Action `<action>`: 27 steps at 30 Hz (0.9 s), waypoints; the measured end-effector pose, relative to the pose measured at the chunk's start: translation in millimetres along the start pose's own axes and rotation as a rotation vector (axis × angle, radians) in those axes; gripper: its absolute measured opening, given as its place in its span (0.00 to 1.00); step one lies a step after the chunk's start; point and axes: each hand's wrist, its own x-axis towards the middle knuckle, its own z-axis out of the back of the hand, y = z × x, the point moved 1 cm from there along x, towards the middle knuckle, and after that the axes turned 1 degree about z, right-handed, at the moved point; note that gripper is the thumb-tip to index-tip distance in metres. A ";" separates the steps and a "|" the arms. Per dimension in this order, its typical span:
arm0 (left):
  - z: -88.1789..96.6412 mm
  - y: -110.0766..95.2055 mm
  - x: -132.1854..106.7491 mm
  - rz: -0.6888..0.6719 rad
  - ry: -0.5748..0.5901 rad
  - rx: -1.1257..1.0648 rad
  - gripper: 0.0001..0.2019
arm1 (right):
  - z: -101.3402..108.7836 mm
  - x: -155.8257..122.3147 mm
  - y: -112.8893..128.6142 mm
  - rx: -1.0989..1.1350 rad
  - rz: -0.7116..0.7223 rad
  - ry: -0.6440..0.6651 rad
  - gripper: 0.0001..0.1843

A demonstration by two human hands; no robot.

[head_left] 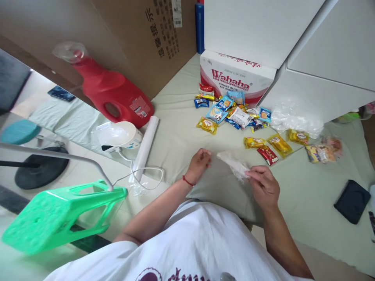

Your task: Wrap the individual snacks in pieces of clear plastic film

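A thin, see-through plastic bag (234,164) is pinched at its right end between the thumb and fingers of my right hand (265,186); its other end points toward my left. Just left of the bag, my left hand (199,166) is loosely curled with its fingertips apart, not touching it, and I see nothing in it. Beyond the bag lie a yellow snack packet (254,143), a red snack packet (267,155) and another yellow packet (279,145). Farther back is a pile of small wrapped snacks (225,111) in blue, white, yellow and red.
Behind the snacks stands a Wahaha carton (234,78), with crumpled clear plastic bags (295,117) to its right. On the left are a red detergent bottle (117,91), a white roll (146,146), a looped cable (152,168) and a green stool (58,214). A black pouch (352,201) lies far right.
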 end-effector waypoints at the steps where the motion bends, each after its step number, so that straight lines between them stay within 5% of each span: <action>1: -0.6 0.7 0.1 0.146 0.081 -0.059 0.31 | 1.0 -2.2 6.4 -0.042 0.077 0.041 0.11; 3: -3.8 1.8 1.2 0.395 0.285 -0.176 0.40 | -1.1 -5.7 15.7 -0.086 0.187 0.139 0.15; 6: -9.0 1.6 8.7 0.489 0.442 -0.284 0.37 | -5.3 -10.2 18.2 -0.096 0.271 0.255 0.16; 9: -12.2 1.1 17.8 0.418 0.394 -0.288 0.22 | 1.3 -14.8 10.3 -0.100 0.290 0.310 0.17; 12: -16.3 -0.2 17.7 0.286 0.282 -0.289 0.20 | 15.4 -15.8 0.5 -0.107 0.243 0.376 0.16; 15: -24.6 -2.4 8.4 0.133 0.208 -0.237 0.22 | 19.9 -6.5 -5.7 -0.119 0.055 0.192 0.12; 18: -34.8 -3.8 -1.8 0.029 0.205 -0.173 0.22 | -0.3 11.8 -9.3 -0.175 -0.049 0.058 0.14; 23: -35.2 0.6 -12.1 0.079 0.209 -0.352 0.25 | -48.7 37.2 -17.2 -0.159 0.061 0.143 0.09; 27: -23.0 11.0 -17.9 0.142 0.243 -0.213 0.20 | -52.7 40.9 -17.4 -0.147 0.074 0.087 0.08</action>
